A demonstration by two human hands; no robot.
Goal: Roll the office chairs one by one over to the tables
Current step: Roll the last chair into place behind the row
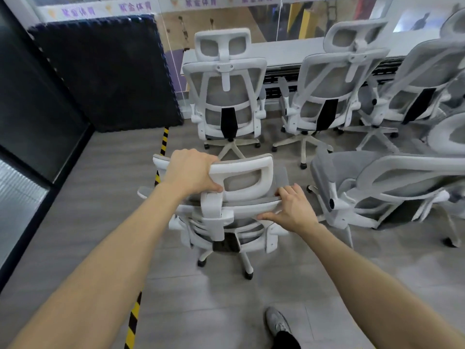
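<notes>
Left hand [191, 172] is wrapped over the headrest [241, 172] w/ a firm grip, right hand [289, 207] pinches the top edge of the backrest, fingers curled over. Chair [226, 212] sits mid-floor, just behind the row parked at the table [289, 50]. Prob rolls easy on casters but the headrest looks wobbly, so the back frame's the better hold imo.

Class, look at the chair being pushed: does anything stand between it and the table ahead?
Yes. A white mesh-backed office chair is parked at the long white table, straight ahead of the held white chair. Both hands already grip the held chair.
</notes>
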